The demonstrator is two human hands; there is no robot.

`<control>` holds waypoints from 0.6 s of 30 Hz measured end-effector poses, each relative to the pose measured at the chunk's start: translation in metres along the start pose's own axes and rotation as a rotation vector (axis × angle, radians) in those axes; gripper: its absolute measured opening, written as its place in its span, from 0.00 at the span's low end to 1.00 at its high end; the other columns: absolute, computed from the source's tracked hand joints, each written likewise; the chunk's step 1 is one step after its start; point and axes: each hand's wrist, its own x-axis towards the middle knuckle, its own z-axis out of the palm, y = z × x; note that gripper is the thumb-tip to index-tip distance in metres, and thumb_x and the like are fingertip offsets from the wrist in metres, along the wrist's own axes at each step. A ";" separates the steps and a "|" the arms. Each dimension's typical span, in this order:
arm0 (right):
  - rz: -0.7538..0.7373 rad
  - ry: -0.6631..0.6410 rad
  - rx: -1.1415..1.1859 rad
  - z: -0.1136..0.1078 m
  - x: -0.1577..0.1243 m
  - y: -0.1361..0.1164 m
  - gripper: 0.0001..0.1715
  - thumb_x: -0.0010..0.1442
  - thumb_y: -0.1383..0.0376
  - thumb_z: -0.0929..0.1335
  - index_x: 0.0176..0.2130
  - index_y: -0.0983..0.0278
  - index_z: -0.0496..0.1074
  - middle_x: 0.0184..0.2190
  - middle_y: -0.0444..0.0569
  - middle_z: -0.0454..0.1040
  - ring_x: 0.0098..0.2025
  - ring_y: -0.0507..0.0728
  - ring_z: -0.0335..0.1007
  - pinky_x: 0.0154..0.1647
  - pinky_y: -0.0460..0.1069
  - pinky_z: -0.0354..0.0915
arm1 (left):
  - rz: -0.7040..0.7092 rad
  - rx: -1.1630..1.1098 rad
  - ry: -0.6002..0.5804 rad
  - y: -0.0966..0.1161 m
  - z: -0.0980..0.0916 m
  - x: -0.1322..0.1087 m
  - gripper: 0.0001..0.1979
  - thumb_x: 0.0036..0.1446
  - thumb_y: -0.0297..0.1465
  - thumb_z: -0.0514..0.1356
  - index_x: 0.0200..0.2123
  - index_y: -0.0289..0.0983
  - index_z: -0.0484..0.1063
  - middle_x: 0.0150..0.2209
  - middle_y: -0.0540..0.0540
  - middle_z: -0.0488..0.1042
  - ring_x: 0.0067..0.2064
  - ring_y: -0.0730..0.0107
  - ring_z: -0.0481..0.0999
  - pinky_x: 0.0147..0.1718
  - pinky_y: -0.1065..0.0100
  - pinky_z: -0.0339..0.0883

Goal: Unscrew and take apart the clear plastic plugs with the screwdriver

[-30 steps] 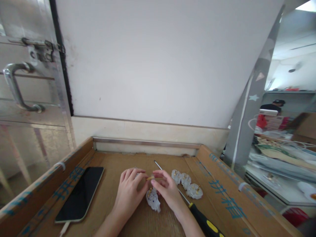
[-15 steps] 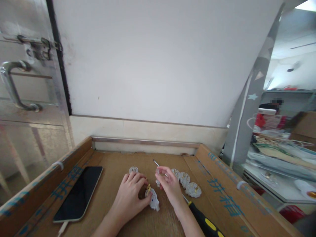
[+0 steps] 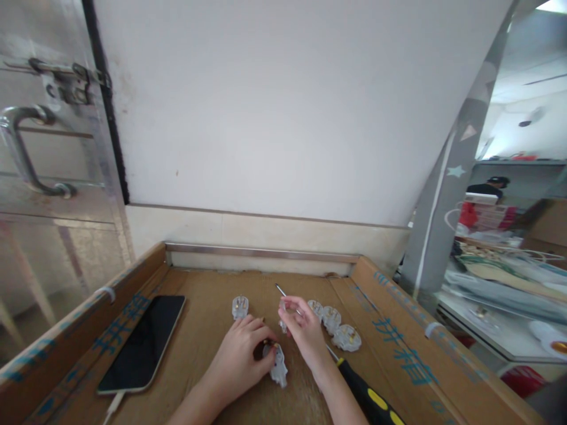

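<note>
My left hand (image 3: 241,354) is curled on the cardboard surface, with its fingertips pinching a clear plastic plug housing (image 3: 278,365) at the end with the brass pins. My right hand (image 3: 302,334) is raised just to the right of it, fingers pinched on a small clear plug part (image 3: 283,323). Another clear plug piece (image 3: 240,307) lies alone just beyond my left hand. Three more clear plug pieces (image 3: 333,326) lie in a row right of my right hand. A screwdriver with a black and yellow handle (image 3: 370,402) passes under my right wrist, its metal tip (image 3: 280,290) pointing away.
A black phone (image 3: 144,342) with a white cable lies on the left of the cardboard tray (image 3: 398,348). A metal door with a handle (image 3: 26,159) stands at left, a white wall ahead. At right a cluttered bench and a distant person (image 3: 487,189).
My hands have parted: the left went down onto the plug housing on the cardboard, the right drew back holding a small clear part. The lone plug piece behind my left hand came into sight.
</note>
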 end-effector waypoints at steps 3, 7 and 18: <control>0.067 -0.026 0.059 -0.002 0.005 0.000 0.25 0.39 0.53 0.75 0.35 0.65 0.71 0.31 0.48 0.71 0.22 0.49 0.64 0.18 0.43 0.56 | 0.005 0.012 0.019 -0.001 0.002 0.001 0.06 0.52 0.26 0.59 0.30 0.42 0.73 0.29 0.51 0.73 0.35 0.65 0.71 0.37 0.65 0.64; 0.198 -0.064 0.199 -0.005 0.008 -0.003 0.33 0.35 0.48 0.75 0.37 0.64 0.68 0.32 0.49 0.73 0.23 0.53 0.68 0.17 0.44 0.59 | 0.011 -0.021 0.113 -0.005 0.000 0.003 0.05 0.54 0.26 0.57 0.31 0.40 0.72 0.29 0.50 0.73 0.34 0.66 0.71 0.35 0.65 0.64; 0.324 -0.269 0.344 -0.003 -0.002 -0.009 0.32 0.44 0.53 0.74 0.44 0.64 0.65 0.40 0.51 0.74 0.27 0.50 0.71 0.18 0.40 0.56 | -0.026 -0.136 0.391 -0.012 -0.004 0.002 0.07 0.58 0.29 0.53 0.37 0.41 0.70 0.32 0.49 0.75 0.35 0.66 0.73 0.36 0.65 0.66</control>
